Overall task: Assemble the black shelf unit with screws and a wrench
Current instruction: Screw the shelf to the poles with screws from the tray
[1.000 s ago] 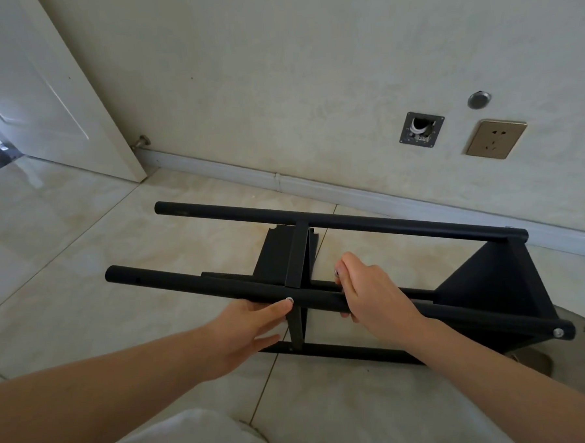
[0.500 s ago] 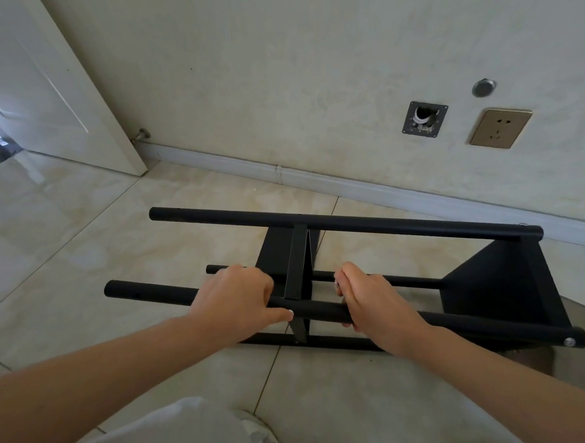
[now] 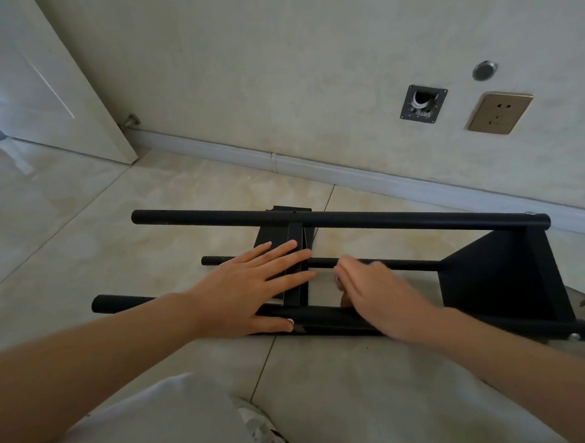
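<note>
Left hand point(image 3: 250, 291): fingers straight, flat on the middle shelf panel point(image 3: 295, 275).
Right hand point(image 3: 379, 294): blurred, fingers curled by the near pole point(image 3: 326, 316); grip unclear.
Shelf unit point(image 3: 504, 271): on its side on the floor point(image 3: 81, 232), near the wall point(image 3: 310, 68).

The floor point(image 3: 65, 240) is made of large glossy beige tiles with thin dark joints. Behind it stands a pale, slightly stained wall point(image 3: 276, 69) with a white skirting board point(image 3: 366, 176) along its foot. At the left a white door point(image 3: 32, 75) is open, with a small door stopper point(image 3: 130, 120) near it. On the wall sit a golden socket point(image 3: 499, 112), a dark square plate with a hole point(image 3: 422, 104) and a round metal cap point(image 3: 484, 70).
</note>
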